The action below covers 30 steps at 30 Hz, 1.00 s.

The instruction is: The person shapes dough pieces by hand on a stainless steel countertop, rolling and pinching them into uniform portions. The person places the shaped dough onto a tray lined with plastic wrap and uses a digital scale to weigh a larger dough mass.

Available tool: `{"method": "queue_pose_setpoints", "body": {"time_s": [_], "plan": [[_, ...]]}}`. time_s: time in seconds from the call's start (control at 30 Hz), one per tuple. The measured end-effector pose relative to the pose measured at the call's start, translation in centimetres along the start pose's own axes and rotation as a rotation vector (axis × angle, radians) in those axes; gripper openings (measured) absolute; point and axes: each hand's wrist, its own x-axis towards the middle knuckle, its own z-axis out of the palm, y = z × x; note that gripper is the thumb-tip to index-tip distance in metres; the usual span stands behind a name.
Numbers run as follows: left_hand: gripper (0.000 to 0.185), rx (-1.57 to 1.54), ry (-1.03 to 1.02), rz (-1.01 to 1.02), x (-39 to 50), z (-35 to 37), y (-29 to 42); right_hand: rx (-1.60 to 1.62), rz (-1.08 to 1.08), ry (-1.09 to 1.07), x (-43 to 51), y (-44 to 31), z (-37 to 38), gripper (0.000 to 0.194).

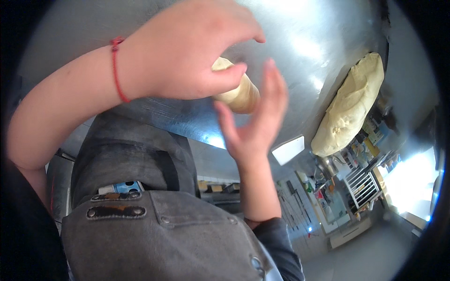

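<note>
A small roll of pale dough (248,96) lies on the stainless steel worktop (140,112), partly hidden by my left hand (190,52). That hand, with a red cord bracelet at its wrist, arches over the dough, thumb and fingers apart; whether it touches the dough is unclear. My right hand (256,123), slightly blurred, is at the dough's near right side with thumb and fingers spread. A white flat scraper (289,150) lies by the worktop's near edge, right of my right wrist. Farther right rests a long, large piece of pale dough (348,105).
A metal pitcher (327,165) stands beyond the large dough's near end. A white slatted rack (362,188) and assorted containers are at the right, near a bright window (409,181). My grey apron (168,239) is close to the worktop's near edge. Trays or boxes show underneath.
</note>
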Motion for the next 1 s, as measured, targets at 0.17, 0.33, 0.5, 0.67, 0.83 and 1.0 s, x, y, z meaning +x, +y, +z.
{"method": "queue_pose_setpoints", "body": {"time_s": [0.17, 0.33, 0.5, 0.67, 0.83, 1.0], "plan": [[0.051, 0.052, 0.027, 0.083, -4.0, 3.0, 0.2, -0.089, -0.11, -0.012, -2.0, -1.1, 2.6, 0.083], [0.051, 0.062, 0.002, 0.013, -5.4, 3.9, 1.3, -0.075, 0.037, -0.234, -0.7, -1.1, 0.4, 0.059], [0.051, 0.094, -0.012, -0.107, -6.3, 0.4, 4.3, -0.037, -0.17, -0.269, 1.6, -3.4, -3.3, 0.04], [0.069, -1.154, -0.28, -0.452, -9.9, -7.6, 5.1, 0.889, 0.559, -0.722, 4.1, -7.5, -6.0, 0.061], [0.042, -1.078, 0.476, -0.521, -14.6, -13.2, 1.0, 1.485, 0.725, -0.52, 8.3, -9.3, -1.7, 0.053], [0.037, -0.986, 0.59, -0.654, -16.7, -16.9, -4.0, 1.505, 0.797, -0.273, 13.7, -10.5, 3.8, 0.053]]}}
